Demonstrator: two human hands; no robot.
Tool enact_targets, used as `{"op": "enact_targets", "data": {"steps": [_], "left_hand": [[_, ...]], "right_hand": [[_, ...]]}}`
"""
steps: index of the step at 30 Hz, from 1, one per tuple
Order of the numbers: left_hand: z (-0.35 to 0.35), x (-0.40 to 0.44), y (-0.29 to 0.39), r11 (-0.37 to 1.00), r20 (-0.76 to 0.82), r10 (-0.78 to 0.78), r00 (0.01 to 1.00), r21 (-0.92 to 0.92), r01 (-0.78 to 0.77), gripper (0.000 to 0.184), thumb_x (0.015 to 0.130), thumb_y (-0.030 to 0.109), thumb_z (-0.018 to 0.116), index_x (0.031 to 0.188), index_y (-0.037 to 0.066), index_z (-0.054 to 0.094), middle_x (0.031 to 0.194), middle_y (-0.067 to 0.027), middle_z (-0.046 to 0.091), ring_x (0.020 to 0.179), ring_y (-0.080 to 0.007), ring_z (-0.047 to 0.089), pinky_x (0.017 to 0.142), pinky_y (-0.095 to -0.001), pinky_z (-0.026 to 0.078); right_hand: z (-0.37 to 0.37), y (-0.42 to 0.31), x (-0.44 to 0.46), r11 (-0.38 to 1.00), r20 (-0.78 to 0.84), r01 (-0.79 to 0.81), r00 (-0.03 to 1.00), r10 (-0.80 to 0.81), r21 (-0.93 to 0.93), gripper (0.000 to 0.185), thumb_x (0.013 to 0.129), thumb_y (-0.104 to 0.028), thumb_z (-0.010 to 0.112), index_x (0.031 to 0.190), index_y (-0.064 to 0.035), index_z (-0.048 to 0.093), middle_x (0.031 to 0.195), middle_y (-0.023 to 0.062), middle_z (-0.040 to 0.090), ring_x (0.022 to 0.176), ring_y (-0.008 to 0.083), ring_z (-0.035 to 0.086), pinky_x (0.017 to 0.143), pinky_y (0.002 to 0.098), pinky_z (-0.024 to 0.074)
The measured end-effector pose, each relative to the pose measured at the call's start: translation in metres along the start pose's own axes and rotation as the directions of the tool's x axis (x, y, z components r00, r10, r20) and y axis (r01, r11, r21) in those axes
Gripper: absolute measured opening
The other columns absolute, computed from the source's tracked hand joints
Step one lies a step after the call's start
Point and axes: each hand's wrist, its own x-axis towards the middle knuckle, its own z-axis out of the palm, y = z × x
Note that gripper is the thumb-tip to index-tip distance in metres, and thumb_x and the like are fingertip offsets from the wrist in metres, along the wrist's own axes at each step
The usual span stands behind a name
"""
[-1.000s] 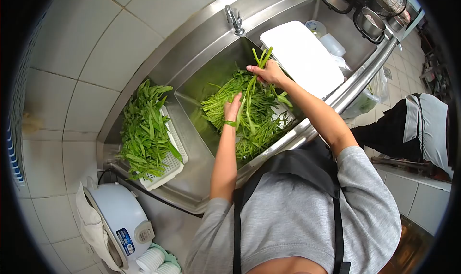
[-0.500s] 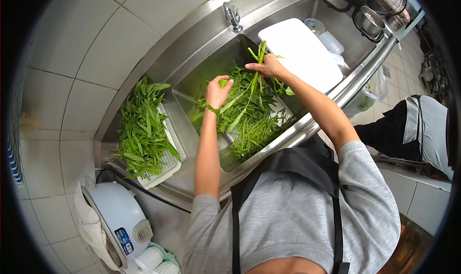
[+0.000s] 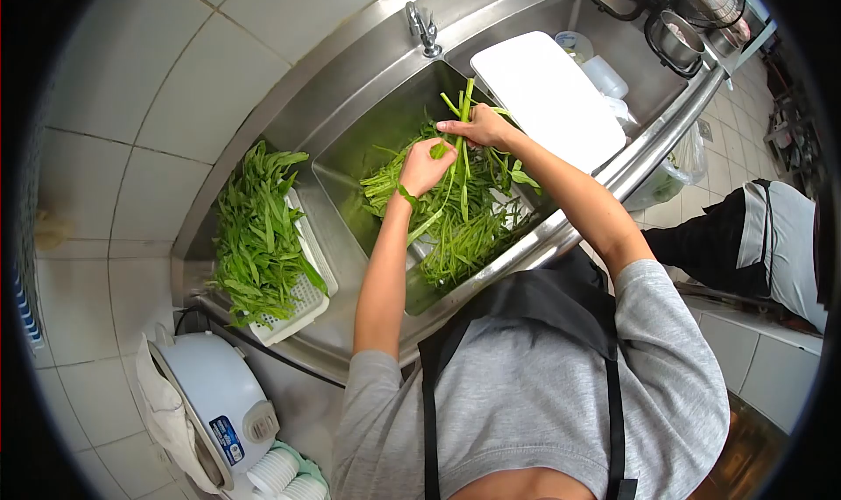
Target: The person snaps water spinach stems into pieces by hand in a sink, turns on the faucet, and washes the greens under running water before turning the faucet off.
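Over the metal sink basin (image 3: 337, 198), my right hand (image 3: 484, 129) is closed round a few long green stems (image 3: 465, 106) that look like water spinach. Their cut ends poke up past the thumb and leaves trail below. My left hand (image 3: 424, 167) is just beside it, lower and to the left, its fingers pinched on a green stem of the same kind. A strip of leaf clings to the left wrist. Beneath both hands lies a heap of loose greens (image 3: 460, 246) in the basin, partly on a white perforated tray.
On the left drainboard, a white perforated basket (image 3: 308, 303) holds piled leafy greens (image 3: 258, 228). A white board (image 3: 552, 97) covers part of the right basin. The faucet (image 3: 423, 31) stands behind. A rice cooker (image 3: 210, 395) sits lower left. Another person (image 3: 762, 237) bends at right.
My left hand has moved right and slightly up, close to my right hand. The right hand has shifted slightly left with its stems.
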Motion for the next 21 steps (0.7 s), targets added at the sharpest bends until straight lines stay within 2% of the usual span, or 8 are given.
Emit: {"op": "enact_targets", "data": {"steps": [3,6,9,13,14,17,18,21], "left_hand": [[-0.004,-0.003,0.003,0.994,-0.015,-0.087,0.996,0.067,0.088,0.019,0.071,0.017,0.059,0.075,-0.001,0.058,0.057,-0.0118,0.051,0.053,-0.0154,0.047,0.055,-0.0310,0.041],[-0.001,-0.004,-0.012,1.000,-0.150,0.014,0.989,-0.010,-0.015,0.019,0.071,0.017,0.058,0.071,-0.002,0.056,0.054,-0.0083,0.051,0.051,-0.0145,0.045,0.053,-0.0309,0.039],[0.007,-0.006,-0.023,0.960,-0.220,-0.180,0.959,-0.254,0.121,0.018,0.071,0.017,0.056,0.069,-0.001,0.055,0.054,-0.0036,0.050,0.050,-0.0123,0.042,0.050,-0.0295,0.037],[0.021,-0.014,-0.039,0.822,-0.393,-0.474,0.788,-0.518,0.237,0.021,0.075,0.019,0.051,0.066,0.001,0.056,0.055,-0.0004,0.048,0.048,-0.0094,0.040,0.047,-0.0275,0.033],[0.015,-0.023,-0.048,0.773,-0.305,-0.561,0.770,-0.525,0.356,0.023,0.078,0.021,0.050,0.068,0.002,0.056,0.057,-0.0011,0.049,0.049,-0.0101,0.043,0.047,-0.0265,0.035],[0.016,-0.045,-0.064,0.701,-0.286,-0.498,0.819,-0.689,0.185,0.021,0.083,0.020,0.047,0.074,0.002,0.055,0.059,-0.0025,0.049,0.050,-0.0111,0.045,0.047,-0.0257,0.038],[0.016,-0.049,-0.060,0.702,-0.302,-0.456,0.837,-0.700,0.131,0.018,0.086,0.018,0.044,0.079,0.003,0.052,0.060,-0.0036,0.051,0.050,-0.0118,0.047,0.047,-0.0260,0.041],[0.011,-0.064,-0.049,0.759,-0.167,-0.295,0.941,-0.639,0.125,0.016,0.087,0.016,0.044,0.081,0.002,0.050,0.062,-0.0042,0.052,0.051,-0.0132,0.049,0.048,-0.0257,0.042]], "right_hand": [[0.002,0.000,-0.001,0.986,0.082,-0.007,0.997,-0.006,0.165,0.057,0.067,-0.057,0.066,0.047,-0.0060,0.050,0.045,0.0028,0.047,0.039,0.0117,0.044,0.040,0.0258,0.0351],[0.002,-0.002,-0.005,0.966,0.110,0.004,0.993,-0.033,0.257,0.052,0.068,-0.054,0.066,0.053,-0.0062,0.051,0.048,0.0017,0.049,0.038,0.0096,0.042,0.038,0.0230,0.0325],[0.011,-0.004,-0.009,0.950,0.025,0.049,0.998,-0.059,0.308,0.050,0.068,-0.052,0.068,0.053,-0.0069,0.052,0.048,0.0016,0.049,0.038,0.0096,0.043,0.038,0.0235,0.0335],[0.027,-0.002,-0.003,0.952,-0.182,0.028,0.983,0.029,0.304,0.048,0.070,-0.049,0.067,0.051,-0.0062,0.054,0.045,0.0022,0.050,0.038,0.0091,0.044,0.037,0.0230,0.0336],[0.017,-0.007,-0.011,0.952,-0.167,-0.012,0.984,0.066,0.305,0.050,0.071,-0.049,0.066,0.048,-0.0061,0.053,0.045,0.0030,0.050,0.038,0.0094,0.045,0.037,0.0235,0.0343],[0.005,0.009,0.004,0.840,-0.030,-0.148,0.981,0.192,0.521,0.049,0.076,-0.049,0.060,0.070,-0.0005,0.057,0.054,0.0053,0.056,0.043,0.0108,0.051,0.038,0.0222,0.0402],[0.001,0.014,0.009,0.775,0.045,-0.213,0.971,0.233,0.595,0.050,0.079,-0.048,0.058,0.086,0.0009,0.054,0.063,0.0083,0.060,0.048,0.0119,0.054,0.040,0.0215,0.0437],[0.000,0.026,0.018,0.626,0.017,-0.206,0.955,0.295,0.752,0.051,0.081,-0.044,0.056,0.091,0.0049,0.048,0.072,0.0158,0.059,0.053,0.0194,0.057,0.045,0.0276,0.0516]]}}
